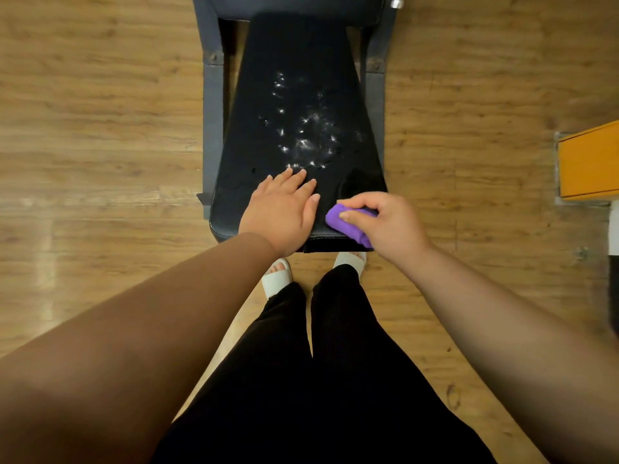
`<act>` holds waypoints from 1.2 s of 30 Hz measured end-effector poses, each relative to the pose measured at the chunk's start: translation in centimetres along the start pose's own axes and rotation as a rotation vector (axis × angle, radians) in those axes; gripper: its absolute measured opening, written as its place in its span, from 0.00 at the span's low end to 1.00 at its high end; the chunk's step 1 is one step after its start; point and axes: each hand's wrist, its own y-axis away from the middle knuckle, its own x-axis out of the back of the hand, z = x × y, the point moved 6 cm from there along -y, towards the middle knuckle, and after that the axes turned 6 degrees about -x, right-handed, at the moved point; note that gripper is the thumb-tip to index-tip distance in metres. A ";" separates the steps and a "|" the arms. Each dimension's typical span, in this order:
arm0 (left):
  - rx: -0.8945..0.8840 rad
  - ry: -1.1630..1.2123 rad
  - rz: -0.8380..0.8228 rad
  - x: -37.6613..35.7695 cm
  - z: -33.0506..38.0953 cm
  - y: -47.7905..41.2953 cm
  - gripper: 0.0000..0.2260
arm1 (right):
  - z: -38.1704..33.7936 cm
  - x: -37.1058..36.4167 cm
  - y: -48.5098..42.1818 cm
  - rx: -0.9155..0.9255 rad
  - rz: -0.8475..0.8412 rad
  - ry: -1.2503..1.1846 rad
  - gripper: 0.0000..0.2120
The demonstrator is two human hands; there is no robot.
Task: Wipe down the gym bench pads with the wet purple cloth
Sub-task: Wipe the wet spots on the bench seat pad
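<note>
A black tapered bench pad (298,78) runs away from me, with white dusty specks (306,139) scattered over its middle. My left hand (283,209) lies flat on the pad's near end, fingers straight and pointing up the pad. My right hand (385,222) grips a bunched purple cloth (338,222) at the pad's near right corner, thumb and fingers curled round it. A second dark pad (291,5) shows at the top edge.
The grey metal bench frame (212,105) flanks the pad on both sides. Wooden floor (100,128) surrounds it. A yellow-orange box-like object (589,162) sits at the right edge. My legs in black trousers and white sandals (276,276) stand at the bench's near end.
</note>
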 end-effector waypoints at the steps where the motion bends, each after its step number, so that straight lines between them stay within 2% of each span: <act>1: -0.002 0.001 0.000 0.0 0.0 0.0 0.22 | 0.0 0.0 0.1 0.003 -0.028 0.003 0.07; 7: -0.003 0.000 -0.010 -0.1 0.0 0.0 0.22 | 0.1 1.6 -2.3 -0.066 0.129 -0.026 0.07; 11: -0.002 -0.011 -0.020 -0.1 -0.1 -0.1 0.22 | -0.9 0.6 -1.0 0.037 0.083 0.191 0.12; 15: -0.003 -0.008 -0.015 -0.2 0.0 0.0 0.22 | -1.5 0.5 -1.4 -0.010 0.021 0.241 0.11; 20: -0.001 -0.006 0.002 -0.2 0.0 0.0 0.22 | -1.2 -0.1 -2.3 -0.047 0.136 0.159 0.04; 22: 0.001 -0.003 0.009 -0.2 0.0 0.0 0.22 | -0.8 0.3 -2.6 -0.086 0.150 0.070 0.04; 28: 0.000 -0.012 0.001 -0.2 0.1 -0.1 0.22 | -0.8 0.7 -1.3 0.042 -0.093 0.171 0.11; 33: 0.007 -0.032 -0.002 -0.1 0.3 0.0 0.22 | -0.1 1.7 -3.4 0.010 0.023 0.082 0.09; 36: -0.017 -0.112 0.033 0.1 0.9 0.2 0.22 | -0.4 0.5 -0.8 0.092 -0.113 0.131 0.10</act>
